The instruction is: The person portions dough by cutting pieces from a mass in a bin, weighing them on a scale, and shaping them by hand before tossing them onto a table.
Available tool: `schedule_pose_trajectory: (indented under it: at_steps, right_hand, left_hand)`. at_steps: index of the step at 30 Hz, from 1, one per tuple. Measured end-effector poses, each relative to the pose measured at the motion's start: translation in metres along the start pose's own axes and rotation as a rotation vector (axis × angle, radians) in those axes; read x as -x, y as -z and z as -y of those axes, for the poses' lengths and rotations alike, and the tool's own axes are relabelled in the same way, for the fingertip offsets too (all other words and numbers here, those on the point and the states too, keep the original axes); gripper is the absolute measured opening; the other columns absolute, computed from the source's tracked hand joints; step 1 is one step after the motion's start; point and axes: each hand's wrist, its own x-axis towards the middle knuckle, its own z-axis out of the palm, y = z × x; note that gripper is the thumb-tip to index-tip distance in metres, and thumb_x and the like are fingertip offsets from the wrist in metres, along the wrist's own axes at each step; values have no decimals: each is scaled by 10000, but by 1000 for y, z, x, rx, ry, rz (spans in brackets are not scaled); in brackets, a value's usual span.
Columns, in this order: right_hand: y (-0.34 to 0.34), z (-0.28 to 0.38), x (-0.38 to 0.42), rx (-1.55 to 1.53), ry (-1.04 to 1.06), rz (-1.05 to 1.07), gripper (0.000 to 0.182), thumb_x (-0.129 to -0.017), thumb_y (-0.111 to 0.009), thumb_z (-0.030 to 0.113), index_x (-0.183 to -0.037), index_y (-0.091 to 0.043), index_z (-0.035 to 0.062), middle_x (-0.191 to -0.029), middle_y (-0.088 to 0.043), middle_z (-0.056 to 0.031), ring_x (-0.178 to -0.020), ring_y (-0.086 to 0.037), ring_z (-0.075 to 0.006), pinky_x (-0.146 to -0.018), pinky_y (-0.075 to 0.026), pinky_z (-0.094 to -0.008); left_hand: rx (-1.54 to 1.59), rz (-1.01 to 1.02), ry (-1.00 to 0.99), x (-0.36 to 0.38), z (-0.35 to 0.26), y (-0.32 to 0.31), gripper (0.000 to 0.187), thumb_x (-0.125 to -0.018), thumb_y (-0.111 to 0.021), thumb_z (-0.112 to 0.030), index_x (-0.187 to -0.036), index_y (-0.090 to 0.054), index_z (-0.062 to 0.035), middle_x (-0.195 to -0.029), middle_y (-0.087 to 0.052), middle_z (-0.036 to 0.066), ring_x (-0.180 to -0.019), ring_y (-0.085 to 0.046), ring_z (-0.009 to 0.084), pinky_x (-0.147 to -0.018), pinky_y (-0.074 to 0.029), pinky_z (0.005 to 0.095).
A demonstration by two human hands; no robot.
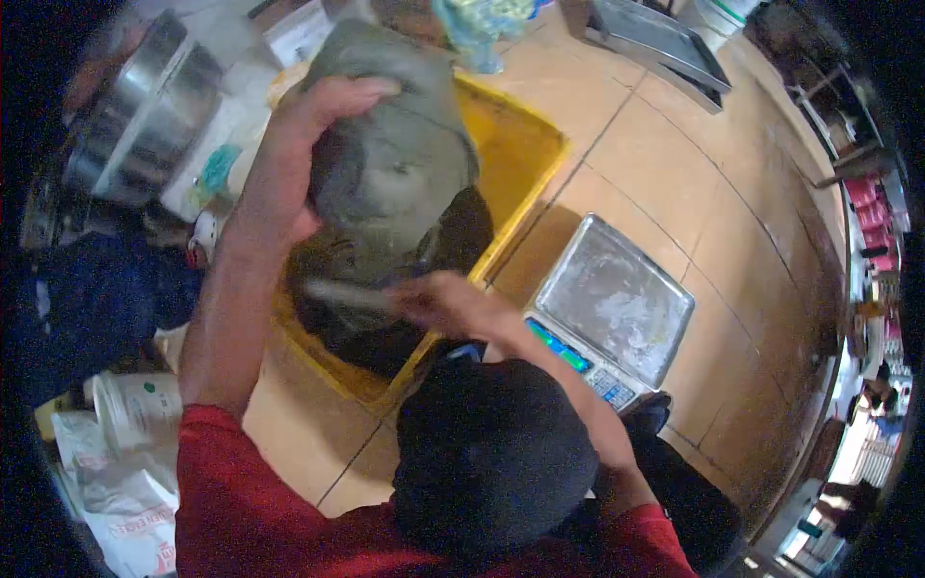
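Note:
A large, smooth grey-black mass that looks like dough (390, 183) rises out of a yellow crate (525, 159). My left hand (332, 111) grips its left side, with one finger stretched over the top and the thumb lower down. Low over the crate, my right hand (448, 306) is closed around a pale, blade-like tool (345, 293), smeared by motion. The tool crosses in front of the lower, darker part of the dough. Just right of the crate sits a digital scale (617, 299) with a metal pan and a lit green display.
Metal trays (660, 48) lie on the tiled floor at the back right. Large steel pots (145, 116) stand at the left, above a white bucket (140, 409) and white plastic bags (120, 511). A dark round shape (496, 458) fills the lower middle between the red sleeves.

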Motion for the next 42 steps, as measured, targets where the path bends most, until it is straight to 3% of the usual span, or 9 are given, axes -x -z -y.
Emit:
schedule_pose_trajectory:
  at_steps: [2,3,10,13,19,25,29,36,42]
  right_hand:
    - [51,-15,58,30,-448,-143,335,-797,-531,81,-1125,-604,80,-959,-660,-152,-863,-611,-198,-817,-457,-354]
    - [57,-66,95,43,-206,-407,357,-790,-506,70,-1134,-601,74,-919,-663,-145,-786,-598,-187,-752,-469,-339]
    - [84,-84,306,-182,-612,-1149,410,-866,-528,161,-1245,-506,6,-893,-600,-46,-645,-483,-88,-559,-407,-223]
    - [88,-76,335,-197,-589,-1302,390,-811,-540,76,-1198,-550,25,-775,-570,1,-582,-462,-83,-513,-392,-232]
    - [92,-51,329,-158,-740,-1257,404,-872,-561,239,-1218,-538,31,-765,-542,8,-603,-457,-64,-519,-384,-224]
    - [70,-115,319,94,-578,-1217,342,-816,-543,148,-1139,-578,44,-935,-666,-126,-794,-641,-210,-684,-492,-321]
    - [67,-112,320,77,-720,-1138,422,-829,-549,137,-1235,-512,30,-982,-655,-86,-666,-552,-117,-599,-457,-272]
    - [37,-183,338,368,-895,-1164,258,-847,-512,161,-1086,-587,102,-686,-588,-210,-634,-594,-259,-635,-466,-355]
    - [30,-189,357,163,-966,-1116,292,-867,-493,196,-1122,-563,73,-913,-627,-228,-878,-604,-397,-733,-487,-439]
  left_hand:
    - [-185,116,-36,-13,4,-30,434,-781,-615,-369,-1053,-563,-35,-1011,-596,86,-945,-573,172,-809,-479,322]
    - [-300,149,-1,-22,23,-47,511,-775,-620,-396,-1111,-528,-23,-1045,-584,99,-980,-556,182,-831,-467,333]
    - [-866,813,209,-51,232,-205,1200,-726,-568,-654,-1369,153,59,-1442,-57,306,-1357,-130,348,-1109,-143,364]
    - [-946,1089,20,-41,240,-244,1262,-677,-577,-706,-1365,140,72,-1439,-13,314,-1360,-95,366,-1110,-149,409]
    - [-702,621,-208,-86,182,-202,865,-815,-584,-480,-1406,-178,3,-1388,-335,233,-1292,-326,329,-1049,-284,380]
    - [-964,605,-193,-62,270,-154,685,-838,-581,-424,-1321,-366,13,-1312,-406,269,-1261,-361,359,-1033,-307,405]
    - [-1097,647,-369,-51,316,-166,656,-842,-573,-421,-1308,-385,0,-1284,-413,279,-1206,-399,398,-1012,-329,447]
    - [-1413,1007,-881,14,350,-237,627,-718,-647,-273,-1298,-457,-130,-1440,-221,193,-1358,-172,319,-1011,-82,675]
    - [-1258,713,-822,7,351,-241,526,-796,-575,-335,-1272,-484,-130,-1414,-272,163,-1346,-203,293,-1032,-47,645]
